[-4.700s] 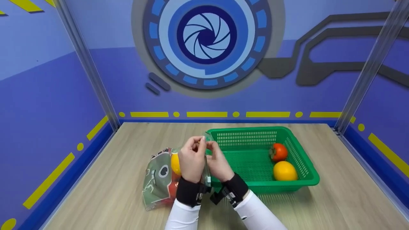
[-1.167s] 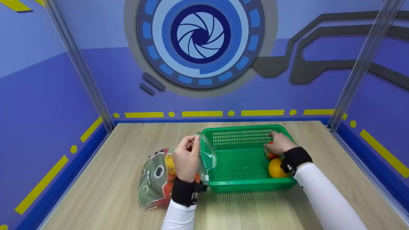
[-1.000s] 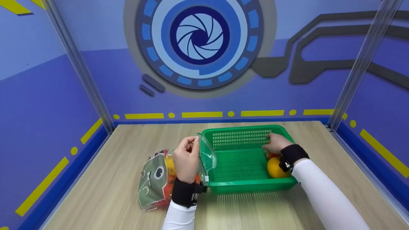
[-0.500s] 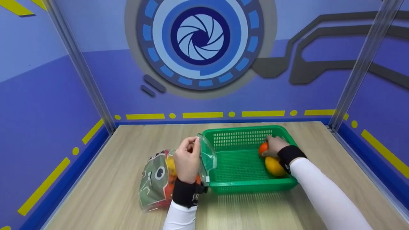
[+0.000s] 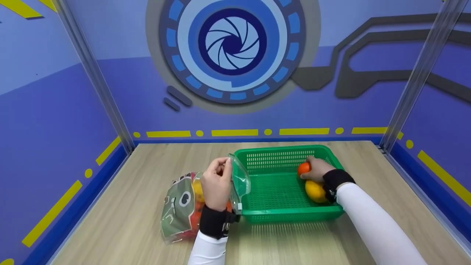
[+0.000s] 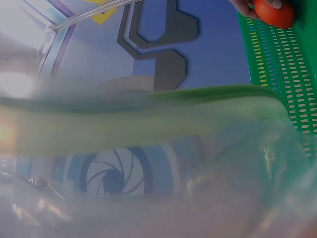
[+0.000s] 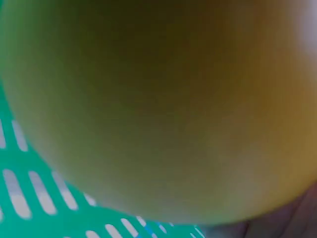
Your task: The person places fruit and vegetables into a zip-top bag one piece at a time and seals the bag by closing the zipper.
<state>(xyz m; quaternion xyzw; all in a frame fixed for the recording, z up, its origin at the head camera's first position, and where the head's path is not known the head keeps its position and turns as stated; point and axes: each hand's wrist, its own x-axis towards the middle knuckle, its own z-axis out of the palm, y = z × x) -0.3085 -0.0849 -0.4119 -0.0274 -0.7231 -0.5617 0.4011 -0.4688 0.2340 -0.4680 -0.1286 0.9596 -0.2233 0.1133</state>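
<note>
My left hand (image 5: 217, 184) pinches the upper edge of a clear plastic bag (image 5: 176, 213), printed with a grey-green cartoon face, its mouth spread toward the basket. Yellow and red fruit show inside it. In the left wrist view the clear plastic (image 6: 148, 173) fills the lower half. Over in the right part of the green basket (image 5: 290, 211), my right hand (image 5: 319, 169) grips a red-orange persimmon (image 5: 304, 168) between thumb and fingers. Below that wrist lies a yellow-orange round fruit (image 5: 315, 191), which fills most of the right wrist view.
The basket stands right beside the bag on a wood-grain table (image 5: 143, 169). Its slotted far wall (image 5: 279, 160) rises behind the right hand. Blue printed panels (image 5: 235, 110) enclose the table at the back and on both sides.
My right hand has left the bag's edge, reached into the basket and gripped the persimmon, shifting it slightly left. The yellow-orange fruit has turned a little. My left hand stays at the bag.
</note>
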